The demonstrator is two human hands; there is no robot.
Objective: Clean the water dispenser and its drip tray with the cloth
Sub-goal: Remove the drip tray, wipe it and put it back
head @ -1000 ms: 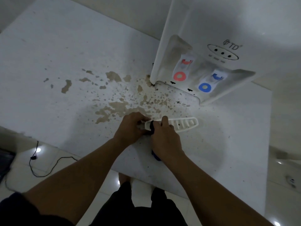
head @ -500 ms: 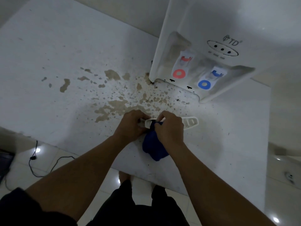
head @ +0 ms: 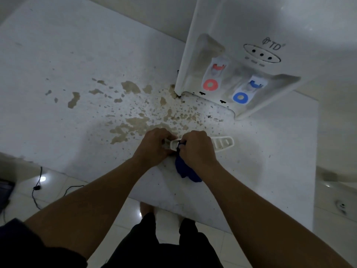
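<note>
Wiping the drip tray [head: 222, 144] on the table [head: 58, 64] in front of the water dispenser [head: 251, 35] | left hand [head: 154, 146]: grip curled round the tray's end, apparently steadying it | right hand [head: 199, 149]: grip pinching the blue cloth [head: 185, 171] against the slots, apparently to scrub them | dispenser apparently not yet wiped

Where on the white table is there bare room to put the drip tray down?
Bare table lies right of the drip tray, below the water dispenser. The far left is bare too. Crowded: brown stains ahead of the left hand.
</note>
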